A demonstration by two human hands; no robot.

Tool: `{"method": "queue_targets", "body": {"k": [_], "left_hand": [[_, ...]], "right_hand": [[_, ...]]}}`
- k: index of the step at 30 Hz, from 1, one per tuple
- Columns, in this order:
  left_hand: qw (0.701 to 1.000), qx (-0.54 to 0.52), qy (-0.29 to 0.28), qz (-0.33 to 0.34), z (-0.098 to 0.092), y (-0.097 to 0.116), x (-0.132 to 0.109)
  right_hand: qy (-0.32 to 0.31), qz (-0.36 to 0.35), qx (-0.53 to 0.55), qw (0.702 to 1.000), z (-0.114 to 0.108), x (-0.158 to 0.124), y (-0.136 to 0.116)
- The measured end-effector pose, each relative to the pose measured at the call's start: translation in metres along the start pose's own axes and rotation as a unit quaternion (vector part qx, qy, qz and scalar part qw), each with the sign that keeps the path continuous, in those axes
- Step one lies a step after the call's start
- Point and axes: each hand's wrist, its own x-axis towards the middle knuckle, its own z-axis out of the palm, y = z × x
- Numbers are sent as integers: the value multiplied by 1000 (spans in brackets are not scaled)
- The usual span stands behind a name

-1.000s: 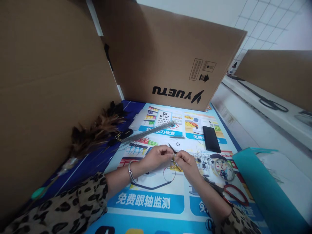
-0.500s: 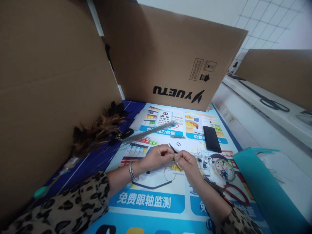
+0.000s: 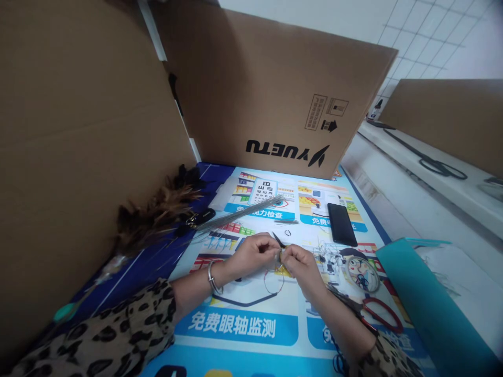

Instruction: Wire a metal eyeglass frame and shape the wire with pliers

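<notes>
My left hand (image 3: 255,255) and my right hand (image 3: 302,265) meet over the middle of the printed table cover (image 3: 271,301), both with fingers pinched together. Between them sticks up a thin dark pointed piece (image 3: 277,239), its lower end hidden by the right fingers. Below the fingertips hangs a thin loop of cord or wire (image 3: 274,292) with small reddish bits on it. What exactly sits in the left pinch is too small to make out. Just beyond the hands lies a small dark ring (image 3: 288,232).
A bundle of thin grey wires (image 3: 243,212) lies beyond my left hand, near brown feathers (image 3: 157,207). On the right are a black flat case (image 3: 341,224), a clear round dish (image 3: 362,274), red-handled scissors (image 3: 381,315) and a teal box (image 3: 428,303). Cardboard panels (image 3: 275,89) stand behind and left.
Both hands stay almost in place, with only slight finger movement. The hanging loop has shifted very little.
</notes>
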Motion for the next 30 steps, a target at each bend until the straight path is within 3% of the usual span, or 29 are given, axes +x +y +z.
{"method": "queue_targets", "body": {"k": [4, 7, 12, 19, 23, 30], "left_hand": [[1000, 5, -23, -18, -2, 0, 1], [999, 1, -39, -28, -3, 0, 2], [998, -17, -46, -36, -3, 0, 2], [999, -5, -19, -33, -1, -4, 2], [1000, 6, -6, -20, 0, -3, 1], [999, 44, -9, -11, 1, -1, 0]], "right_hand": [[-25, 35, 83, 996, 2, 0, 0], [-19, 35, 86, 996, 2, 0, -1], [51, -44, -73, 995, -1, -1, -5], [78, -131, -271, 950, -2, -6, -6], [90, -179, -323, 925, -1, -7, -4], [108, -189, -397, 892, -1, -6, -3]]}}
